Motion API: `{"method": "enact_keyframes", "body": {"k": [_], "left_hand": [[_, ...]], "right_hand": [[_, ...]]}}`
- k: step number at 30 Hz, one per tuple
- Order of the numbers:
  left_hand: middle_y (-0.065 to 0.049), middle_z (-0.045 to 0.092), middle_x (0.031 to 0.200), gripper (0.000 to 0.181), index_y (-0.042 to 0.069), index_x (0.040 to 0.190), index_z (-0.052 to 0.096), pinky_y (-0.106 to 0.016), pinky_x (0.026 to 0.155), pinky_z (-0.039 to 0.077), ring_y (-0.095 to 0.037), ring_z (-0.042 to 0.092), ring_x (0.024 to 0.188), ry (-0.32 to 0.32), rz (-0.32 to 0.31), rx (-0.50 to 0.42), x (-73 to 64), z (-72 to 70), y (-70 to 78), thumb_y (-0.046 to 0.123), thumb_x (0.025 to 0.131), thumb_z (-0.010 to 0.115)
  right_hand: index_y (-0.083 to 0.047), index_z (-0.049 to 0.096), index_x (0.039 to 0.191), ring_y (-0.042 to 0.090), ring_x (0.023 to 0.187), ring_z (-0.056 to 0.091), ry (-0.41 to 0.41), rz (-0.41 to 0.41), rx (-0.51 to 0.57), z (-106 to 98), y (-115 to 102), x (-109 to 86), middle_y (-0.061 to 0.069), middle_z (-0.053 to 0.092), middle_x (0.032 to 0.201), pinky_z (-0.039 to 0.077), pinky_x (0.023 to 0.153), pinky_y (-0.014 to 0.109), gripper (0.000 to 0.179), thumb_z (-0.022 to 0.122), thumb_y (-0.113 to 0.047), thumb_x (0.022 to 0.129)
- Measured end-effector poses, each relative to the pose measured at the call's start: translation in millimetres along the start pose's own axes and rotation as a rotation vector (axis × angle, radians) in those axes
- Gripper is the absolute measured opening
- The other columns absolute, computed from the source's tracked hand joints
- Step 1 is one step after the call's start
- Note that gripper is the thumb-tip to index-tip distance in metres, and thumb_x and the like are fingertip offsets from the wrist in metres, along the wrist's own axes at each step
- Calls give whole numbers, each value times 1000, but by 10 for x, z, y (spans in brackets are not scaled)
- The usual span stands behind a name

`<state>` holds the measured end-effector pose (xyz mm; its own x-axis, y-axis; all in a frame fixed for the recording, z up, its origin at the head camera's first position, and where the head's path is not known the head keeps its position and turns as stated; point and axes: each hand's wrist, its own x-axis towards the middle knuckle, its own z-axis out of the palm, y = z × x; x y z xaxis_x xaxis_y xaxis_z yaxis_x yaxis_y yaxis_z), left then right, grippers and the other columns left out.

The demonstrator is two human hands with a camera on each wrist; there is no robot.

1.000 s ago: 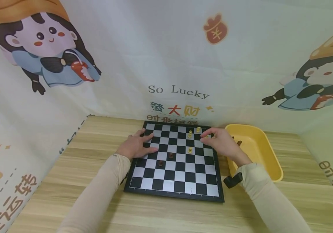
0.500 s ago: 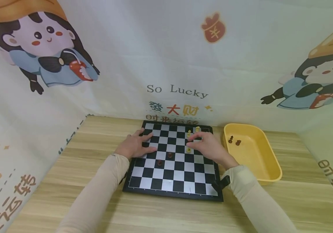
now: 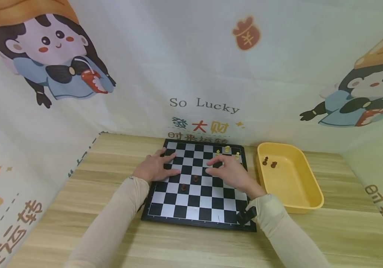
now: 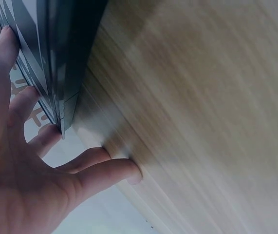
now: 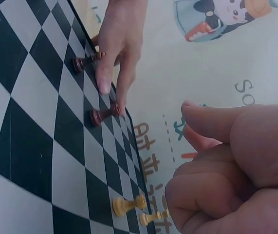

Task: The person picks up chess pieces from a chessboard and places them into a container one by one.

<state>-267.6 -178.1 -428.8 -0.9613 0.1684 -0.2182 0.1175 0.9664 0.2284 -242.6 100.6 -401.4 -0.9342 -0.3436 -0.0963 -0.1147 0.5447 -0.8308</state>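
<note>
A black-and-white chessboard (image 3: 191, 213) lies on the wooden table. My left hand (image 3: 153, 167) rests spread on its left side, thumb on the squares; in the left wrist view two fingers (image 4: 112, 173) reach past the board's edge. Over the right half of the board is my right hand (image 3: 229, 173), thumb and index finger apart with nothing seen between them, the other fingers curled. Near the middle stand two dark brown chess pieces (image 3: 195, 178). Pale yellow chess pieces (image 3: 227, 149) stand at the far right; in the right wrist view, pale pieces (image 5: 129, 205) stand beyond the dark ones.
A yellow plastic tray (image 3: 316, 191) sits right of the board, with two dark brown chess pieces (image 3: 274, 164) lying inside. Printed white cloth (image 3: 138, 93) hangs behind the table (image 3: 104, 178) and along both sides.
My right hand has moved left across the board from its far right side, uncovering the pale piece there and the dark pieces in the tray. The left hand keeps its place.
</note>
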Motion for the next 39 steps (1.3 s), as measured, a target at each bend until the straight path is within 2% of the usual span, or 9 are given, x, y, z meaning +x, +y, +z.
{"method": "enact_keyframes", "body": {"k": [3, 9, 11, 13, 16, 19, 22, 28, 39], "left_hand": [[-15, 15, 173, 80, 33, 161, 31, -68, 116, 35, -64, 28, 144, 3, 0, 1, 15, 8, -9, 71, 94, 53], [-14, 15, 173, 80, 34, 160, 31, -68, 116, 35, -63, 29, 145, 2, -12, 6, 44, 14, -10, 72, 93, 53], [-14, 15, 173, 80, 34, 160, 31, -68, 116, 35, -63, 29, 145, 3, -14, 4, 47, 12, -5, 72, 93, 54], [-14, 15, 173, 80, 34, 160, 32, -68, 116, 36, -63, 30, 145, 6, -11, 4, 47, 6, 1, 72, 93, 54], [-14, 15, 173, 80, 34, 160, 32, -68, 116, 36, -63, 30, 145, 6, -7, 6, 51, 0, 13, 72, 93, 54], [-14, 15, 173, 80, 35, 160, 31, -67, 116, 36, -62, 29, 146, 3, -13, 5, 59, 6, 9, 72, 93, 53], [-13, 15, 173, 80, 35, 160, 31, -68, 117, 35, -62, 29, 146, -1, -22, -3, 63, 19, -3, 73, 93, 54], [-13, 15, 173, 80, 35, 160, 31, -68, 116, 35, -62, 28, 146, 3, -24, -8, 49, 18, -20, 72, 93, 54], [-13, 15, 173, 80, 35, 160, 31, -68, 117, 34, -63, 29, 145, 2, -16, -2, 57, 23, -15, 72, 93, 53]], "right_hand": [[-10, 70, 122, 12, 50, 38, -8, 14, 19, 49, -9, 17, 9, 64, 74, 34, 50, 26, 32, 73, -25, 95], [-12, 71, 117, 12, 59, 46, 12, 7, 19, 144, 41, 66, 8, 73, 99, 39, 57, 26, 27, 74, -25, 93], [-12, 71, 118, 12, 62, 47, 15, 10, 28, 181, 56, 77, 10, 72, 115, 40, 59, 27, 28, 74, -25, 93], [-12, 71, 119, 14, 64, 46, 15, 22, 43, 219, 61, 83, 10, 70, 119, 40, 58, 27, 30, 74, -26, 93], [-13, 70, 122, 14, 65, 47, 22, 47, 68, 281, 64, 94, 5, 67, 102, 40, 58, 27, 33, 75, -27, 92], [-13, 69, 123, 15, 58, 43, 19, 68, 101, 346, 73, 111, 0, 55, 74, 36, 53, 28, 34, 75, -26, 92], [-13, 68, 124, 13, 50, 39, 0, 92, 145, 405, 89, 135, -6, 46, 60, 33, 49, 26, 34, 75, -25, 93], [-13, 65, 128, 9, 38, 29, -64, 151, 270, 493, 138, 195, -8, 35, 50, 28, 39, 23, 35, 73, -23, 95], [-13, 69, 121, 8, 37, 29, -68, 186, 289, 565, 194, 241, -9, 35, 48, 28, 37, 22, 30, 74, -18, 93]]}}
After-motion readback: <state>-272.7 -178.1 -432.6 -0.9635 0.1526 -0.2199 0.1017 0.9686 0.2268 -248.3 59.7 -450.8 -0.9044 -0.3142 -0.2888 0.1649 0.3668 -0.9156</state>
